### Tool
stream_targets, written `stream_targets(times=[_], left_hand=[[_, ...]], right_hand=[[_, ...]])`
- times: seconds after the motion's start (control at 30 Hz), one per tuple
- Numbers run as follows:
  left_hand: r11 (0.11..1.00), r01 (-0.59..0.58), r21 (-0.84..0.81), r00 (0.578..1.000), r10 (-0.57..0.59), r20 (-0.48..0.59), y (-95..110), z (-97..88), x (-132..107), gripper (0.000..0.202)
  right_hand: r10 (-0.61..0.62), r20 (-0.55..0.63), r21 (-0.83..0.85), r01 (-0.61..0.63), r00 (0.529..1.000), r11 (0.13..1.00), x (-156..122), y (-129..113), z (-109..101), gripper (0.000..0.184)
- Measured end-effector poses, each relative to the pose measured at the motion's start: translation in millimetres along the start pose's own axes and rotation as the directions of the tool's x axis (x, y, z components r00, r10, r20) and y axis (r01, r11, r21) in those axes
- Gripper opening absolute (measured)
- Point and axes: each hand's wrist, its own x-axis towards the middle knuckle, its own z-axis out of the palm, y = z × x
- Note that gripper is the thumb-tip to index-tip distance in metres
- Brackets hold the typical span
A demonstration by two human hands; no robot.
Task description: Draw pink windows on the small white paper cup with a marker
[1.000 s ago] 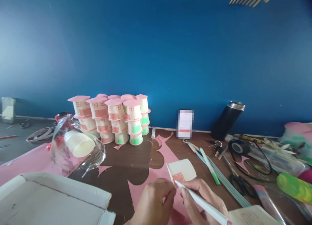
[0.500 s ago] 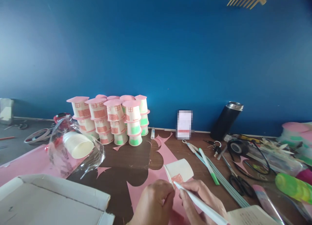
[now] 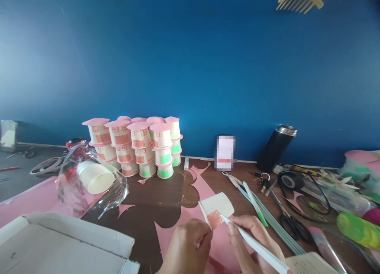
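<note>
My left hand [image 3: 190,242] is closed on the rim of a white paper cup [image 3: 218,205] that lies on its side above pink paper. A red coloured patch shows on the cup's wall. In my right hand [image 3: 257,242] is a white marker pen [image 3: 252,242], its tip touching the edge of the red patch. Beneath both hands lies a sheet of pink paper [image 3: 166,232] with round pieces cut out of it. Further back on the left stand stacked paper cups [image 3: 139,141] with pink paper tops and red and green drawings.
A plastic bag [image 3: 67,179] with nested white cups [image 3: 97,179] lies left, behind a white box [image 3: 68,242]. To the right are a green-ended marker [image 3: 255,205], scissors [image 3: 292,226], a tilted black flask [image 3: 274,147] and keys [image 3: 264,181]. A phone [image 3: 225,152] leans against the blue wall.
My right hand has moved the marker's tip slightly right and up along the cup. The red patch looks larger and fuller. My left hand keeps its hold on the cup.
</note>
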Motion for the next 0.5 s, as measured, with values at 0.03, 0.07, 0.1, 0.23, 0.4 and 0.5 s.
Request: stream_targets(times=[0.03, 0.07, 0.1, 0.23, 0.4, 0.5], left_hand=[[1.000, 0.003, -0.004, 1.000, -0.003, 0.009, 0, -0.1, 0, 0.031], [1.000, 0.007, -0.008, 1.000, -0.007, 0.013, 1, -0.1, 0, 0.031], [1.000, 0.011, -0.012, 1.000, -0.011, 0.017, 1, -0.2, -1, 0.031], [0.999, 0.028, -0.017, 0.999, -0.027, 0.039, 1, -0.9, -1, 0.030], [0.999, 0.050, -0.014, 0.998, -0.050, 0.040, 3, -1.6, 0, 0.032], [0.997, 0.071, -0.015, 0.997, -0.070, 0.039, 4, -2.4, 0, 0.033]], right_hand=[[-0.006, 0.012, -0.001, 0.006, 1.000, 1.000, 0, 1, 0, 0.014], [-0.009, 0.027, -0.003, 0.010, 1.000, 1.000, 0, 2, 0, 0.014], [-0.013, 0.042, -0.005, 0.013, 0.999, 1.000, 0, 3, 1, 0.015], [-0.020, 0.084, -0.009, 0.021, 0.996, 1.000, -1, 9, 1, 0.016], [0.011, 0.112, -0.004, -0.011, 0.994, 1.000, -1, 12, 1, 0.014], [0.026, 0.108, -0.011, -0.025, 0.994, 1.000, -1, 11, 1, 0.014]])
